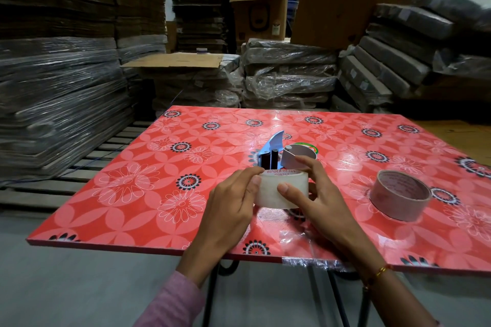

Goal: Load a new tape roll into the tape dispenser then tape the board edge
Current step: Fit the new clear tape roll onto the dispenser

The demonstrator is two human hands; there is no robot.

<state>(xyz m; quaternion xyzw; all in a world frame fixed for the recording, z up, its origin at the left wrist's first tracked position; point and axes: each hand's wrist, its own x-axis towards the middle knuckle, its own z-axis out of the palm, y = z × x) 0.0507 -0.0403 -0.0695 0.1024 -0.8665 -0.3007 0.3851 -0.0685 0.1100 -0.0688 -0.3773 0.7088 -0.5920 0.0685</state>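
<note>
head: I see both hands closed on the new roll (281, 189) at mid-board (132, 180), left hand (231, 209) pinching its rim, right hand (316, 193) gripping its side | dispenser (276, 158) just behind, roll not loaded; I judge edge taping undone | count: 1 new roll, 1 bare core (400, 195), 1 dispenser, 1 board

Bkgd: shrink-wrapped flat cardboard stacks (61, 92) at left, open carton (259, 7) rear centre, wrapped bundles (289, 74) leaning at right.
</note>
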